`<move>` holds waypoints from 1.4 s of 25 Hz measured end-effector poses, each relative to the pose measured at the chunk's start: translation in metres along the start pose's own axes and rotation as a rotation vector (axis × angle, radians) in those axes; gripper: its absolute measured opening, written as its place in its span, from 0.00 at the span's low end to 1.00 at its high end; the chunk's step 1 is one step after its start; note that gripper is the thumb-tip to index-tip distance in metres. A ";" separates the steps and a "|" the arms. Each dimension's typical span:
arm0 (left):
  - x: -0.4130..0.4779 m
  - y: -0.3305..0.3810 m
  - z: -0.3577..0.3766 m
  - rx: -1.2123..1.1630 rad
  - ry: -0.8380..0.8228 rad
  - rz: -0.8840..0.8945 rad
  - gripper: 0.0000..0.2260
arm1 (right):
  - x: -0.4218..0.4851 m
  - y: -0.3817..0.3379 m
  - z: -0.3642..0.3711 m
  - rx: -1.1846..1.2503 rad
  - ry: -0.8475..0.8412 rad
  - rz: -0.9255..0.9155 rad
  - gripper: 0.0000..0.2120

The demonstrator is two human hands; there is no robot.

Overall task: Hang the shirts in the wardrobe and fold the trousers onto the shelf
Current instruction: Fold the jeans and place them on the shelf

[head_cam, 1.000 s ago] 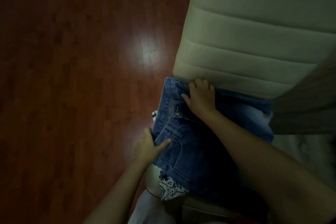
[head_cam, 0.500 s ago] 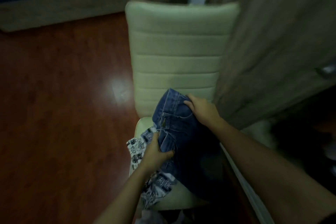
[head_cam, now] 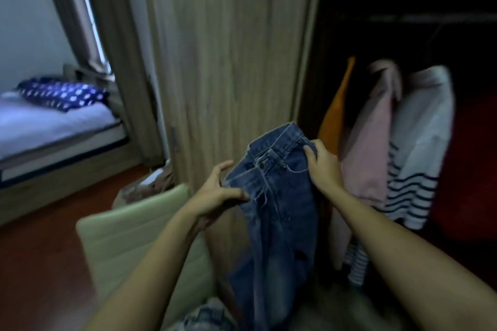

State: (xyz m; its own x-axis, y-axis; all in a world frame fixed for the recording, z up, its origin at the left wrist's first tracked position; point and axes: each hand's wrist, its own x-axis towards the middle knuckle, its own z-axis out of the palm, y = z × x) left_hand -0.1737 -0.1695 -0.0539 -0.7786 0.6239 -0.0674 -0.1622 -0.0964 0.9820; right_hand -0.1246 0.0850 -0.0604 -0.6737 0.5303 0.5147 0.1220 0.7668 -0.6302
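Denim up front, seen from my head: the jeans hang full length between my hands, waistband on top, legs dropping below both wrists. My left grip pinches the waistband's left end, thumb over the cloth, the other fingers partly spread. My right grip is curled round the opposite end. So the trousers are in hand but not yet folded, and I can't see a shelf. I judge the fold and the stow are both to come.

Just beyond my right grip the wardrobe stands open. An orange garment, a pink shirt and a white striped top hang side by side under the rail, so some hanging looks done. Below my left grip sits a chair, with a patterned cloth that is probably waiting its turn.
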 end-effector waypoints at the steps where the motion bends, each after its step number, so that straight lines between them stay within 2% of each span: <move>1: 0.001 0.036 0.013 0.015 0.011 0.073 0.25 | 0.016 -0.011 -0.033 0.007 0.097 0.011 0.12; 4: 0.002 0.135 0.038 0.075 0.128 0.402 0.14 | 0.056 -0.043 -0.132 0.106 0.409 0.020 0.14; 6: -0.001 0.186 0.045 0.128 0.194 0.643 0.12 | 0.068 -0.064 -0.189 0.200 0.537 -0.064 0.13; 7: -0.001 0.201 0.045 0.257 0.246 0.773 0.13 | 0.069 -0.073 -0.209 0.240 0.526 -0.142 0.12; 9: 0.004 0.215 0.046 0.650 0.371 0.977 0.14 | 0.067 -0.091 -0.239 0.275 0.361 -0.264 0.12; 11: 0.009 0.217 0.052 0.889 0.388 1.032 0.12 | 0.063 -0.094 -0.256 0.220 0.241 -0.296 0.12; 15: 0.009 0.234 0.070 1.114 0.360 1.123 0.12 | 0.050 -0.089 -0.286 0.371 0.290 -0.225 0.05; 18: 0.007 0.239 0.080 1.334 0.400 1.095 0.11 | 0.040 -0.080 -0.298 0.395 0.226 -0.168 0.09; 20: 0.007 0.243 0.081 1.386 0.342 1.121 0.09 | 0.036 -0.075 -0.301 0.354 0.248 -0.153 0.15; 22: 0.009 0.254 0.082 1.188 0.283 1.159 0.07 | 0.030 -0.081 -0.312 0.477 0.264 -0.160 0.14; 23: 0.009 0.257 0.083 1.010 0.234 1.173 0.06 | 0.027 -0.085 -0.319 0.574 0.237 -0.173 0.17; 24: 0.010 0.258 0.084 0.785 0.141 1.168 0.06 | 0.024 -0.089 -0.325 0.638 0.192 -0.174 0.23; 26: 0.008 0.250 0.085 0.319 -0.086 1.044 0.05 | 0.015 -0.094 -0.328 0.677 0.108 -0.168 0.35; 28: 0.015 0.239 0.084 0.045 -0.154 0.823 0.05 | 0.008 -0.087 -0.322 0.727 0.083 -0.142 0.38; 29: 0.017 0.237 0.086 0.020 -0.131 0.696 0.07 | 0.006 -0.085 -0.319 0.740 0.092 -0.099 0.35; 32: 0.019 0.241 0.112 -0.067 -0.059 0.310 0.16 | 0.013 -0.093 -0.304 0.872 0.237 0.123 0.11; 33: 0.014 0.245 0.127 -0.129 -0.073 0.246 0.15 | 0.016 -0.102 -0.299 0.937 0.273 0.196 0.08; 35: -0.003 0.253 0.160 -0.139 -0.122 0.298 0.16 | 0.023 -0.124 -0.288 1.016 0.284 0.204 0.07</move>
State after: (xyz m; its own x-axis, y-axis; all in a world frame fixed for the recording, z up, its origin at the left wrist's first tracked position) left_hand -0.1153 -0.0715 0.2235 -0.7276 0.6395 0.2482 -0.0263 -0.3876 0.9215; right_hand 0.0543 0.1062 0.1973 -0.4995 0.7791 0.3789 -0.5381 0.0638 -0.8405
